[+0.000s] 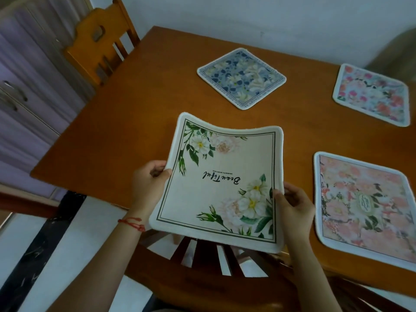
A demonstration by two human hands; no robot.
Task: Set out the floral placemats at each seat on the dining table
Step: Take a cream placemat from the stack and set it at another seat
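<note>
- Left hand (pixel 149 176) grips the left edge of the cream placemat (pixel 219 183); thumb on top of the printed face, fingers curled under the edge.
- Left forearm comes up from lower left, red string bracelet (pixel 132 223) at the wrist.
- Right hand (pixel 292 204) grips the right edge of the same mat, thumb on top near the flower print, fingers wrapped behind and underneath.
- Right forearm comes up from the bottom right, wrist bent slightly inward.
- Cream placemat is held in the air between both hands, above the near left part of the table (pixel 126 122) and overhanging its near edge; it sags in the middle, far corners curl up.
- Its print: white and pink flowers at two corners, dark line border, the word "Beautiful" reads upside down from this view.
- Blue placemat (pixel 241 78) lies flat on the far side of the table.
- Pink-red placemat (pixel 372 94) lies flat at the far right.
- Peach placemat (pixel 364 206) lies flat at the near right, just beside the right hand, not touching it.
- Wooden chair (pixel 101 41) stands at the far left corner.
- Another chair back (pixel 209 262) sits right below the held mat.
- Cabinet (pixel 24 91) at left.
</note>
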